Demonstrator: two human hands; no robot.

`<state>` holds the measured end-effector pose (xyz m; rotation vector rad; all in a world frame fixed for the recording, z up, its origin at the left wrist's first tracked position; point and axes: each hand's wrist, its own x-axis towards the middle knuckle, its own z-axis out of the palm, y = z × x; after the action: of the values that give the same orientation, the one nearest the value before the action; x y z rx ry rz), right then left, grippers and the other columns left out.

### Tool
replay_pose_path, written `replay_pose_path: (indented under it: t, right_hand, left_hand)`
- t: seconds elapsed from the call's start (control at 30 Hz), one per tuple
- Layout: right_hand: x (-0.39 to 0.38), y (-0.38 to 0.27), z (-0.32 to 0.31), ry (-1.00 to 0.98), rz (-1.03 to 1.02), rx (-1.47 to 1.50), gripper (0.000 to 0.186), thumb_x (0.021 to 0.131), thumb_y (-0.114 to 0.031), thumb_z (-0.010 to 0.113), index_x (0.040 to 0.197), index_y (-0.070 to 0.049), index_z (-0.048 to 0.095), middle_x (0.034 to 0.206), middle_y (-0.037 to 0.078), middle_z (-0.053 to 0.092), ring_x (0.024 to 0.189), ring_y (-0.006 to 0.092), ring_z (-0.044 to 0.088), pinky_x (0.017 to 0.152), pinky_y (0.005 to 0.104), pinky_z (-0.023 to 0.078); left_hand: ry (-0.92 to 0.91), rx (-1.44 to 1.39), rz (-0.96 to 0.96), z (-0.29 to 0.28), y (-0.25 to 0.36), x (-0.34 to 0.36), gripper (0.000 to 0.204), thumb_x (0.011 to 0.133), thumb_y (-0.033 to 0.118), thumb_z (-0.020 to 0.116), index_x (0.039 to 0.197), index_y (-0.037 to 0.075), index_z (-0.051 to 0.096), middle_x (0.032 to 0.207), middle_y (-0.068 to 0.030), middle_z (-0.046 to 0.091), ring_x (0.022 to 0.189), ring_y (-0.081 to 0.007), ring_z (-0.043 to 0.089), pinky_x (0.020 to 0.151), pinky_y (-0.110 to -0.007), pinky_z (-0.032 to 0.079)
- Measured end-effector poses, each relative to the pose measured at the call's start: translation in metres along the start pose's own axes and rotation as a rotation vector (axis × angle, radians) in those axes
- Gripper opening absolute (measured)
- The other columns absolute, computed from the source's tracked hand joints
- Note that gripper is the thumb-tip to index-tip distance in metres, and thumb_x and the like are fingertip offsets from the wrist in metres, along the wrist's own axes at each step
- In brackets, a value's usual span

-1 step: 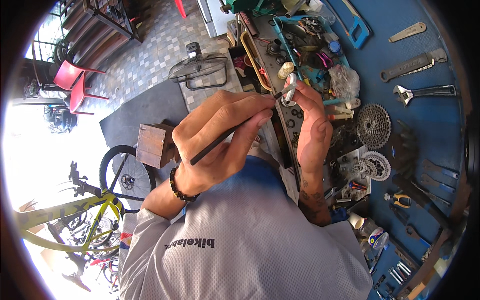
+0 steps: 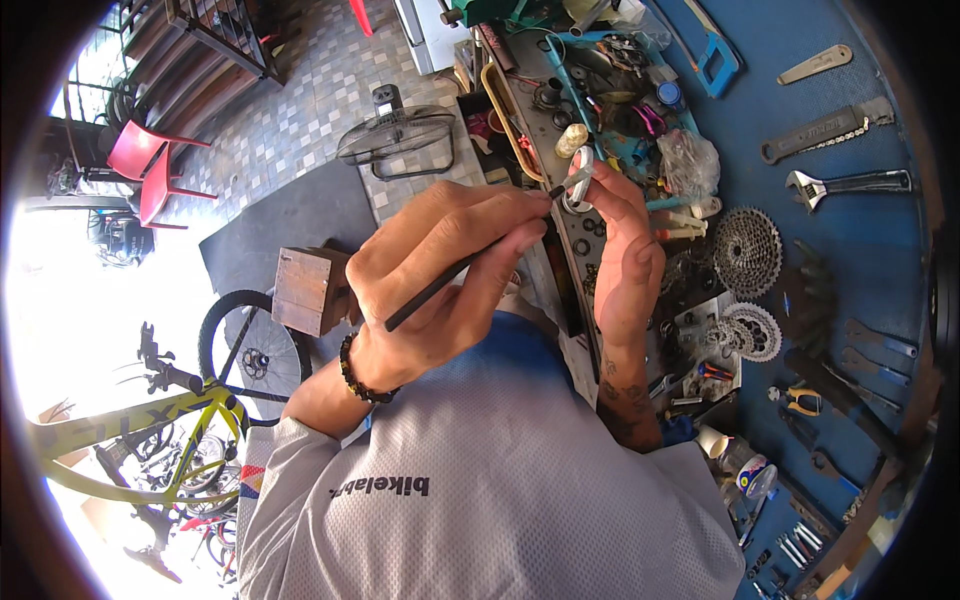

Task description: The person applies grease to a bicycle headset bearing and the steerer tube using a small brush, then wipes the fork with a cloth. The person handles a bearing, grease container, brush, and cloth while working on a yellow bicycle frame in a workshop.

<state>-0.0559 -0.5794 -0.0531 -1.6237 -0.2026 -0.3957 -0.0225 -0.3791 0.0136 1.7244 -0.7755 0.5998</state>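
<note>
Silvery ring-shaped part point(image 2: 586, 157) sits above and right of the middle of the frame, held at the fingertips of the right hand point(image 2: 628, 245), whose fingers reach up to it from below. Left of it, at the centre of the frame, the left hand point(image 2: 435, 260) is closed narrow around a slim dark-handled brush point(image 2: 430, 294), thumb and fingers pinched close to the brush's head, the handle slanting down to the left. The brush's pale tip overlaps the ring-shaped part; whether the two touch cannot be told. A dark beaded bracelet point(image 2: 362, 372) circles the left wrist. Just above the ring-shaped part in the frame stands a small pale bottle point(image 2: 572, 140). Right of centre, a large sprocket cluster point(image 2: 748, 252) lies on the blue bench surface point(image 2: 855, 275), with an adjustable wrench point(image 2: 860, 184) toward the upper right and a blue-handled hacksaw point(image 2: 722, 68) at the top right
</note>
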Motion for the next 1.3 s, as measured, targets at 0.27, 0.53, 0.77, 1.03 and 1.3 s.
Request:
replay_pose_path:
  t: [0.27,0.53,0.77,1.03,1.3]
  right_hand:
    - [0.001,0.002,0.003,0.027,0.074,0.193,0.091,0.103,-0.074,0.025,0.135,0.003,0.062,0.148,0.017,0.053,0.140,0.0307,0.049,0.120,0.0474,0.031]
    - [0.007,0.002,0.004,0.001,0.077,0.159,0.095,0.100,-0.075,0.038,0.136,0.010,0.059,0.150,0.021,0.049,0.140,0.0317,0.049,0.120,0.0467,0.032]
    - [0.004,0.004,0.007,-0.003,0.112,0.216,0.093,0.101,-0.075,0.037,0.138,0.007,0.059,0.153,0.020,0.047,0.143,0.0307,0.046,0.121,0.0471,0.029]
    - [0.006,0.002,0.004,0.018,0.224,0.408,0.099,0.099,-0.080,0.019,0.144,0.000,0.057,0.159,0.015,0.045,0.149,0.0293,0.038,0.122,0.0485,0.023]
    - [0.011,-0.002,0.001,-0.013,0.293,0.707,0.102,0.100,-0.079,0.018,0.149,0.004,0.050,0.160,0.017,0.044,0.150,0.0294,0.037,0.123,0.0497,0.023]
  left_hand:
    - [-0.061,-0.016,-0.067,0.000,-0.002,-0.019,0.025,0.079,-0.009,0.077,0.103,-0.002,0.075,0.093,-0.0122,0.076,0.075,-0.0209,0.072,0.065,-0.029,0.057]
    - [-0.064,0.010,-0.061,0.000,-0.007,-0.008,0.025,0.079,-0.009,0.077,0.104,-0.002,0.075,0.093,-0.0120,0.076,0.075,-0.0207,0.072,0.065,-0.030,0.057]
    - [0.009,-0.014,-0.010,0.004,-0.009,-0.002,0.026,0.079,-0.010,0.077,0.104,-0.003,0.075,0.094,-0.0127,0.076,0.076,-0.0204,0.072,0.065,-0.029,0.057]
    - [-0.008,-0.060,-0.068,0.008,-0.010,-0.022,0.027,0.079,-0.012,0.076,0.105,-0.004,0.075,0.094,-0.0146,0.076,0.078,-0.0216,0.073,0.067,-0.030,0.059]
    - [-0.081,-0.009,-0.096,-0.001,-0.010,-0.019,0.025,0.081,-0.011,0.075,0.104,-0.003,0.075,0.095,-0.0146,0.076,0.080,-0.0219,0.074,0.068,-0.030,0.059]
